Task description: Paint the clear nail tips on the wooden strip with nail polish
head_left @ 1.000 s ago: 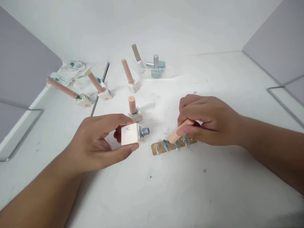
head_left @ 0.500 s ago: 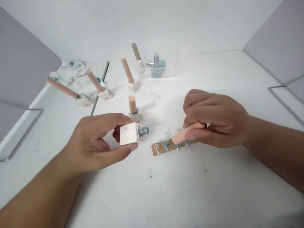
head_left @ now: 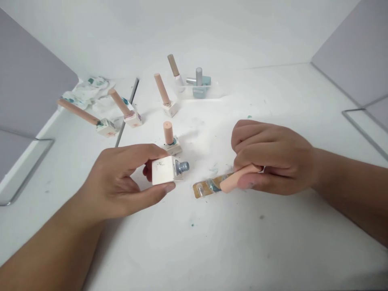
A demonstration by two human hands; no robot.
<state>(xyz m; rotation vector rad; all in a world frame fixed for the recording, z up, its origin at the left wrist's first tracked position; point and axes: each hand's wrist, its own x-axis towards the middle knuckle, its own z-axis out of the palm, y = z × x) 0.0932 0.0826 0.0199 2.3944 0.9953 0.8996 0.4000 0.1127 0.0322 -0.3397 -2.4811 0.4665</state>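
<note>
My left hand (head_left: 121,184) pinches a small white block (head_left: 163,170) between thumb and fingers; a silver bolt end (head_left: 182,166) sticks out of its right face. My right hand (head_left: 273,155) is curled round a peach-coloured wooden peg (head_left: 235,180), whose free end points left and down. Just under that peg lies a short wooden strip (head_left: 203,187) with several metal screws on it, partly hidden by the peg and my fingers. The two hands are a short gap apart over the white table (head_left: 212,242).
An upright short peg in a white block (head_left: 169,139) stands just behind my left hand. Farther back are three longer pegs in blocks (head_left: 165,95), (head_left: 125,109), (head_left: 87,117), a clear tray (head_left: 197,87) with grey and teal parts, and crumpled stained paper (head_left: 91,91). Grey panels flank both sides.
My right hand has turned and shifted slightly right, lowering the peg over the screw strip so it covers more of it. My left hand and its block have barely moved.
</note>
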